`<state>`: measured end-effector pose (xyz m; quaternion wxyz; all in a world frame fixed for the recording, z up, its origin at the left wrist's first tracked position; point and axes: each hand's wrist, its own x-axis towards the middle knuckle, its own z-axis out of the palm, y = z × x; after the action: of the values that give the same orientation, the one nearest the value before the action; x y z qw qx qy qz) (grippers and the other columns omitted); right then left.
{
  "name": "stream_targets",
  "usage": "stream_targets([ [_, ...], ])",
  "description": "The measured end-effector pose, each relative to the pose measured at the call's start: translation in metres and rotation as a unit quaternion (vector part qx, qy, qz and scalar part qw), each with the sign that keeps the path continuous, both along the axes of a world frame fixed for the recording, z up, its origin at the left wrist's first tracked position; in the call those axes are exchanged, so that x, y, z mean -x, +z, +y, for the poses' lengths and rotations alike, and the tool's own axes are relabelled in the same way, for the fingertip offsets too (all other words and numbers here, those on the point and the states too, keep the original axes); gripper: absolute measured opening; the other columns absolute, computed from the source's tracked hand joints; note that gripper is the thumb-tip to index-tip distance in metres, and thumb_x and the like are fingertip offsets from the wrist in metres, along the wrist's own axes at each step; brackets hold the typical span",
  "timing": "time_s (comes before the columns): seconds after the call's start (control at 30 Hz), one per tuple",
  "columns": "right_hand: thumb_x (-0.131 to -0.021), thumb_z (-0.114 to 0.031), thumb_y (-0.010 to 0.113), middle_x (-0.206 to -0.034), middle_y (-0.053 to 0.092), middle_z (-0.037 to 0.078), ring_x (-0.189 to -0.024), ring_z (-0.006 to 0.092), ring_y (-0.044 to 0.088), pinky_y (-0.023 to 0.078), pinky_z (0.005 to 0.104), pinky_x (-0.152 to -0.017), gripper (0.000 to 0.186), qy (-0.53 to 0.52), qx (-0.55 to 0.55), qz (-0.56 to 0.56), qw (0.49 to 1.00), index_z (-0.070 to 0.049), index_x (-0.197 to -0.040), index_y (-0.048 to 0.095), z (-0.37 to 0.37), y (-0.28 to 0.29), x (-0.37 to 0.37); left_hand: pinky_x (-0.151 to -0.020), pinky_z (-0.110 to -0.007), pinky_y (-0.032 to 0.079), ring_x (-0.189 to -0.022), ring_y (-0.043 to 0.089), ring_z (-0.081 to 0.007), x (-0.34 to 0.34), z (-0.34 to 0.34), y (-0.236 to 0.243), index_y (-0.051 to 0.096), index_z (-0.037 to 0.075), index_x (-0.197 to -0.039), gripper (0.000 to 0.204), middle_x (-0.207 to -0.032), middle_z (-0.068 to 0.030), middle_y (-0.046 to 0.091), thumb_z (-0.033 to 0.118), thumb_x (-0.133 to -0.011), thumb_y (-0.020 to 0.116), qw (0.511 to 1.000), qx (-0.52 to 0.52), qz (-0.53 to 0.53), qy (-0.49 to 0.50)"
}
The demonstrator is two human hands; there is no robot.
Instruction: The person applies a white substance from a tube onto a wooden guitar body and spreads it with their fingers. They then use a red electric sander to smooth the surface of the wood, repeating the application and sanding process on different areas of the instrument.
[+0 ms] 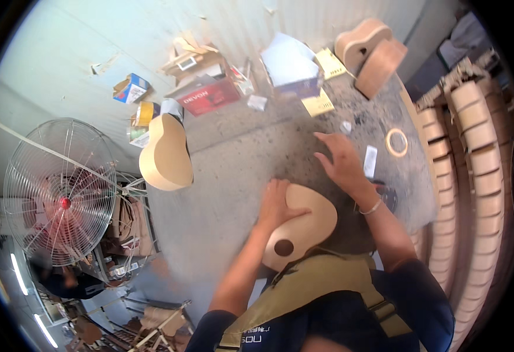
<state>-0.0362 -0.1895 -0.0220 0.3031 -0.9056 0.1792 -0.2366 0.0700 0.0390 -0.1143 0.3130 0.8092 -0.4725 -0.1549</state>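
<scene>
A pale wooden ukulele body with a round dark sound hole lies near the table's front edge, close to my torso. My left hand grips its far left edge, thumb across the top face and fingers over the side. My right hand hovers beyond the body to the right. Its fingers are apart and hold nothing. Below the right wrist, a dark object is partly hidden by my forearm, and I cannot make out its kind.
On the grey table, another pale body rests at the left. Two brown bodies lean at the far right, near a tape roll. A red box stands at the back. A caged fan is left; stacked curved wood is right.
</scene>
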Motion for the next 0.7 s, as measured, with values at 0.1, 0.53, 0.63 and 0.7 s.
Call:
stream_targets([
  [0.1,-0.094,-0.005,0.07,-0.113,0.065,0.02,-0.11,0.0421,0.063,0.053,0.0485,-0.095,0.036,0.046,0.01,-0.019,0.999,-0.004,-0.13,0.066,-0.013,-0.002,-0.095,-0.095,-0.051,0.05,-0.109,0.06,-0.0397,-0.002,-0.001,0.002,0.068,0.004,-0.128,0.08,-0.115,-0.018,0.061,0.052,-0.07,0.096,0.999,0.027,0.038,-0.019],
  [0.53,-0.086,-0.015,0.07,-0.101,0.077,0.025,-0.1,0.0427,0.075,0.059,0.0517,-0.089,0.02,0.233,0.263,0.27,0.897,-0.003,-0.1,0.079,-0.119,-0.075,-0.383,-0.095,-0.05,0.052,-0.111,0.063,-0.0399,0.0,0.002,-0.004,0.073,0.007,-0.119,0.064,-0.115,-0.0181,0.066,0.051,-0.077,0.09,0.991,0.079,0.106,0.024],
  [0.63,-0.085,-0.017,0.072,-0.106,0.078,0.024,-0.104,0.042,0.075,0.059,0.0505,-0.092,0.023,0.273,0.27,0.353,0.853,-0.005,-0.103,0.08,-0.122,-0.065,-0.394,-0.095,-0.045,0.05,-0.111,0.06,-0.0332,0.0,0.004,-0.013,0.071,0.009,-0.122,0.06,-0.116,-0.0128,0.061,0.046,-0.079,0.088,0.993,0.094,0.065,0.016],
  [0.7,-0.085,-0.021,0.073,-0.106,0.078,0.025,-0.104,0.0425,0.075,0.059,0.0503,-0.091,0.026,0.287,0.312,0.385,0.82,-0.004,-0.103,0.08,-0.117,-0.062,-0.4,-0.095,-0.046,0.05,-0.112,0.06,-0.0339,0.002,0.005,-0.015,0.071,0.009,-0.121,0.06,-0.116,-0.0137,0.06,0.048,-0.079,0.088,0.991,0.111,0.074,0.029],
])
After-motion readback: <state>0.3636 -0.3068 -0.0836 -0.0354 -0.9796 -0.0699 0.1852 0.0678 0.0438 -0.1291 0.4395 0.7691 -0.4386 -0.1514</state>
